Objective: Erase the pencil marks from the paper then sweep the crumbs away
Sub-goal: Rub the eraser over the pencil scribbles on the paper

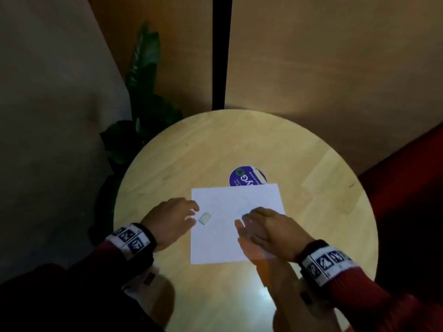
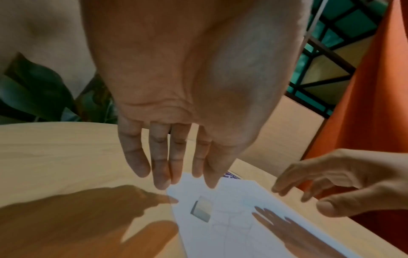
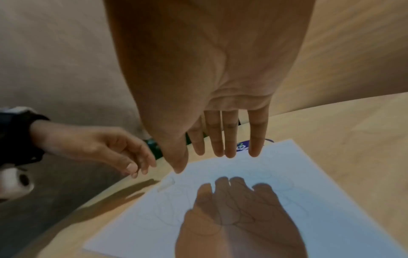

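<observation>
A white sheet of paper (image 1: 230,236) with faint pencil lines lies on the round wooden table (image 1: 215,144). A small pale eraser (image 1: 204,218) rests on the sheet near its left edge, seen too in the left wrist view as the eraser (image 2: 201,210). My left hand (image 1: 177,218) hovers just left of the eraser with relaxed fingers, holding nothing. My right hand (image 1: 266,226) hangs over the right half of the paper (image 3: 287,192), fingers straight and together, empty. The left hand (image 3: 106,148) also shows in the right wrist view, and the right hand (image 2: 331,183) in the left wrist view.
A round blue sticker or coaster (image 1: 247,177) lies partly under the paper's far edge. A dark green plant (image 1: 141,97) stands behind the table at the left. Wooden wall panels rise behind; something red (image 1: 407,188) sits at the right.
</observation>
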### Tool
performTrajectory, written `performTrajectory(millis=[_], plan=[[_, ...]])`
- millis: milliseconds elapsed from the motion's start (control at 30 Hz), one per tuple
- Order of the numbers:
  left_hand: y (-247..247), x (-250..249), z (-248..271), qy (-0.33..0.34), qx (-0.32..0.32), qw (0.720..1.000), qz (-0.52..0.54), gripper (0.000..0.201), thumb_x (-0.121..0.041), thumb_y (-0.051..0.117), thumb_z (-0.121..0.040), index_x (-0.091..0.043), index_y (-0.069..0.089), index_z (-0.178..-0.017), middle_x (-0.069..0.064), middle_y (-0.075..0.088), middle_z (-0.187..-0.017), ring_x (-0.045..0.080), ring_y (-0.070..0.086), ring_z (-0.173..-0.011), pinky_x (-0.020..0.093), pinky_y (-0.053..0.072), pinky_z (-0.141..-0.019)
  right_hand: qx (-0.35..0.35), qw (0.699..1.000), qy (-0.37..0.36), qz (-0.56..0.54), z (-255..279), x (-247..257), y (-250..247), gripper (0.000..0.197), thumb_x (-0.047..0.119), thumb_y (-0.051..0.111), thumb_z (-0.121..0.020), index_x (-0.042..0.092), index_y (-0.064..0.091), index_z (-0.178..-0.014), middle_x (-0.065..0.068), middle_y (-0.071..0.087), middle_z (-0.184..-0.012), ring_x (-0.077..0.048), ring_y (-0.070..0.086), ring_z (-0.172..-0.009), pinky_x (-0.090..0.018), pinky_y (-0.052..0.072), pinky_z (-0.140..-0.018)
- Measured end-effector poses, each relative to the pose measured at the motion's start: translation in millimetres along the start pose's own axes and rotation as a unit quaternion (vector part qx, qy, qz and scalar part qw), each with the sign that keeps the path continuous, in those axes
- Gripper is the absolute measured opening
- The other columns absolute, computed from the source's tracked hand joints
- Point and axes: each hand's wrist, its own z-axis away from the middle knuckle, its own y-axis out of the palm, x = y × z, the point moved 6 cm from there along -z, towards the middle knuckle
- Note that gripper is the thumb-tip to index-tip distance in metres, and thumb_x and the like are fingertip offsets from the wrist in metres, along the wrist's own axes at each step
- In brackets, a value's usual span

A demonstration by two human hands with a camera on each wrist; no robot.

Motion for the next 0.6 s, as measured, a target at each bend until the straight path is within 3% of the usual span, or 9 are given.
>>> performTrajectory(millis=[67, 133, 233, 300, 433, 500, 600], plan=[[9.2, -0.8, -16.3, 0.007, 0.011, 0.999, -0.034, 0.034, -0.037, 0.065, -0.101, -0.031, 0.067, -0.134, -0.007, 0.07, -0.13, 0.02, 0.067, -0.121, 0.035, 0.054, -0.097, 0.015, 1.0, -0.006, 0.022, -19.6, -2.3, 8.4, 0.06, 0.049, 0.057, -0.098, 0.027, 0.046, -0.152, 0.004, 0.046, -0.153, -0.02, 0.051, -0.137, -0.038, 0.051, -0.1], [15.8, -0.2, -29.4, 0.009, 0.018, 0.998, -0.059, 0.036, -0.045, 0.064, -0.1, -0.031, 0.067, -0.132, -0.005, 0.07, -0.126, 0.023, 0.067, -0.117, 0.035, 0.053, -0.091, 0.025, 0.999, -0.02, 0.04, -36.5, -3.4, 13.9, 0.066, 0.05, 0.063, -0.097, 0.026, 0.043, -0.155, 0.003, 0.041, -0.159, -0.018, 0.044, -0.143, -0.037, 0.049, -0.104], [26.5, 5.0, -43.8, 0.009, 0.012, 0.997, -0.08, 0.041, -0.066, 0.064, -0.091, -0.032, 0.07, -0.114, -0.012, 0.067, -0.099, 0.019, 0.065, -0.093, 0.033, 0.049, -0.078, 0.016, 0.996, -0.062, 0.058, -53.6, 3.2, 26.1, 0.07, 0.059, 0.067, -0.091, 0.024, 0.049, -0.149, 0.001, 0.04, -0.159, -0.02, 0.043, -0.143, -0.041, 0.049, -0.103], [29.1, 4.2, -50.6, 0.02, 0.002, 0.995, -0.101, 0.042, -0.072, 0.064, -0.086, -0.033, 0.066, -0.102, -0.014, 0.062, -0.089, 0.018, 0.063, -0.084, 0.033, 0.048, -0.072, 0.0, 0.994, -0.078, 0.071, -61.8, 9.4, 29.7, 0.073, 0.068, 0.066, -0.087, 0.024, 0.051, -0.143, -0.001, 0.041, -0.157, -0.02, 0.041, -0.143, -0.046, 0.047, -0.104], [32.6, -5.1, -55.2, 0.076, 0.004, 0.991, -0.108, 0.03, -0.06, 0.07, -0.089, -0.031, 0.062, -0.093, -0.014, 0.06, -0.086, 0.016, 0.061, -0.084, 0.033, 0.044, -0.068, 0.038, 0.992, -0.056, 0.102, -68.4, 12.5, 44.4, 0.092, 0.079, 0.059, -0.084, 0.033, 0.03, -0.158, 0.0, 0.016, -0.172, -0.018, 0.014, -0.157, -0.058, 0.028, -0.118], [32.1, -10.8, -52.8, 0.104, 0.018, 0.989, -0.102, 0.024, -0.051, 0.072, -0.091, -0.029, 0.063, -0.09, -0.014, 0.061, -0.085, 0.015, 0.061, -0.085, 0.034, 0.048, -0.071, 0.064, 0.992, -0.04, 0.104, -66.6, 12.4, 49.3, 0.101, 0.08, 0.06, -0.083, 0.038, 0.017, -0.164, 0.003, 0.001, -0.175, -0.015, 0.001, -0.16, -0.063, 0.018, -0.122], [29.8, -16.7, -46.1, 0.122, 0.015, 0.987, -0.107, 0.019, -0.04, 0.073, -0.088, -0.027, 0.06, -0.087, -0.011, 0.065, -0.081, 0.018, 0.063, -0.081, 0.041, 0.056, -0.075, 0.074, 0.992, -0.02, 0.102, -65.2, 15.1, 50.9, 0.108, 0.082, 0.061, -0.081, 0.04, 0.008, -0.165, 0.008, -0.005, -0.175, -0.012, -0.005, -0.16, -0.064, 0.012, -0.124]])
